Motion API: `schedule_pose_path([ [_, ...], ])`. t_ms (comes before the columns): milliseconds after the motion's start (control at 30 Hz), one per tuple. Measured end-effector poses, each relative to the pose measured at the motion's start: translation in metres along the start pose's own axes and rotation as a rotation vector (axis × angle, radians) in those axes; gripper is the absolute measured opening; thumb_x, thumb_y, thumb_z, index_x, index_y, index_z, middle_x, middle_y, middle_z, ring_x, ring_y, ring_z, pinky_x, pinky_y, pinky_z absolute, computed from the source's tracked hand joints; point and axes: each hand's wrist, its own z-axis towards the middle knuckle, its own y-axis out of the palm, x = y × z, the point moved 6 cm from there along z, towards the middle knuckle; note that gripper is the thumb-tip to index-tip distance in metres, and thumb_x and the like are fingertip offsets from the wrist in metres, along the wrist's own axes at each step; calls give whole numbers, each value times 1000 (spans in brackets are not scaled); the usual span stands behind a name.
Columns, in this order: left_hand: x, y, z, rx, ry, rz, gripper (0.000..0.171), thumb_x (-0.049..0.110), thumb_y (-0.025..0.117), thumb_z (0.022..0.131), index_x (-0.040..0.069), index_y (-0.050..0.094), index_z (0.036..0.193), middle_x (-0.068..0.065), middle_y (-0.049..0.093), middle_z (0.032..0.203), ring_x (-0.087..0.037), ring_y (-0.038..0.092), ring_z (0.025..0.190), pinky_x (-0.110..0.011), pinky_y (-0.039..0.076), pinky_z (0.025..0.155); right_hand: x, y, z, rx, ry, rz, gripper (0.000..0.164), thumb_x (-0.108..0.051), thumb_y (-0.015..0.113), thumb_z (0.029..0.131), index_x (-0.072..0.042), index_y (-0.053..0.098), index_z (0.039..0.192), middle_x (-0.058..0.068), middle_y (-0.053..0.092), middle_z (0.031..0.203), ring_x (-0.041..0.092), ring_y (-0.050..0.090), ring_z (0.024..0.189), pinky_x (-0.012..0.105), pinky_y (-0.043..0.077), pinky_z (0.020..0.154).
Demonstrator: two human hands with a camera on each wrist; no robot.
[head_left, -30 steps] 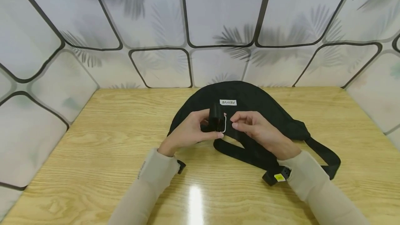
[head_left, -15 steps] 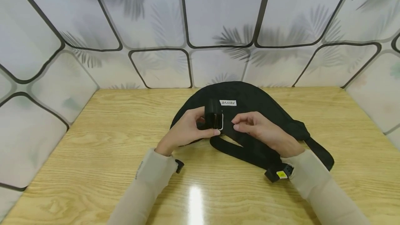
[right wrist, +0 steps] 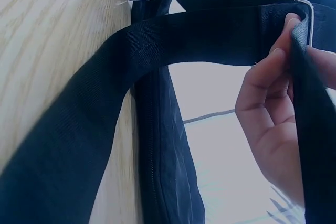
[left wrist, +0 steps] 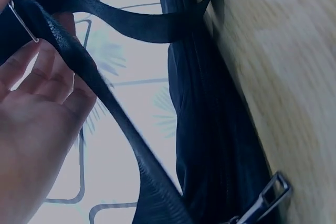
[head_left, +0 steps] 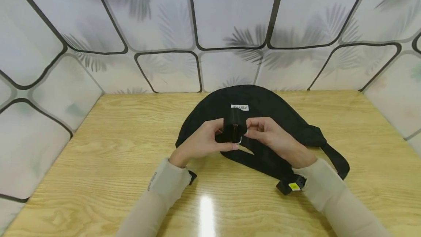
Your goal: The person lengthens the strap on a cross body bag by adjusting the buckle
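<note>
A black crescent-shaped sling bag (head_left: 207,109) with a white label (head_left: 239,107) lies on the table, its webbing strap (right wrist: 210,35) raised in front. My left hand (head_left: 204,140) grips the strap at a metal slider buckle (head_left: 239,141), thumb near the buckle's lower end. My right hand (head_left: 273,138) pinches the webbing just right of the buckle, thumb and index finger against the raised strap loop (head_left: 234,118). In the right wrist view the strap folds through the buckle frame (right wrist: 311,24) beside the fingertips. Part of the buckle is hidden behind the webbing.
The wooden table (head_left: 115,156) ends at a patterned backdrop (head_left: 230,17) behind the bag. More strap (head_left: 340,164) curls out at the bag's right. A zipper pull (left wrist: 270,198) hangs from the bag's edge. Each wrist wears a small black camera (head_left: 286,186).
My left hand first drifted slightly left, then came back right with the strap and buckle. My right hand, formerly apart with nothing between its fingertips, now pinches the strap.
</note>
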Motion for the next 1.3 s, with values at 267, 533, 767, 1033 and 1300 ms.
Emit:
schedule_pose_path([
  [267,-1,-1,0,25,-32,118,37,12,81,89,3,67,121,-4,70,114,-12,65,102,-31,51,89,-1,-1,2,54,33,-22,4,6,55,100,8,58,98,-4,64,80,8,53,71,22,42,67],
  [533,-4,-5,2,62,-71,134,26,18,77,93,6,70,115,-1,70,112,-11,65,103,-34,52,90,-12,4,3,41,-64,-239,29,4,59,99,14,57,126,17,66,115,17,64,101,26,51,88],
  [767,-1,-4,2,43,-24,214,27,11,74,95,-2,68,118,-8,68,108,-17,62,95,-31,52,84,-17,17,4,10,-105,-362,59,-11,75,94,11,47,141,24,56,136,34,61,119,42,50,96],
  [1033,1,-4,1,27,-26,235,37,14,75,95,-6,64,123,-11,67,114,-19,63,102,-30,51,89,-25,18,5,98,-171,-510,56,-8,83,86,12,57,131,22,65,124,29,70,100,44,55,84],
  [1300,1,-6,2,31,-23,186,41,14,73,96,-7,60,129,-14,66,122,-20,65,106,-29,52,90,-28,14,8,121,-192,-533,52,-9,86,82,9,62,125,19,69,117,27,72,95,46,56,81],
])
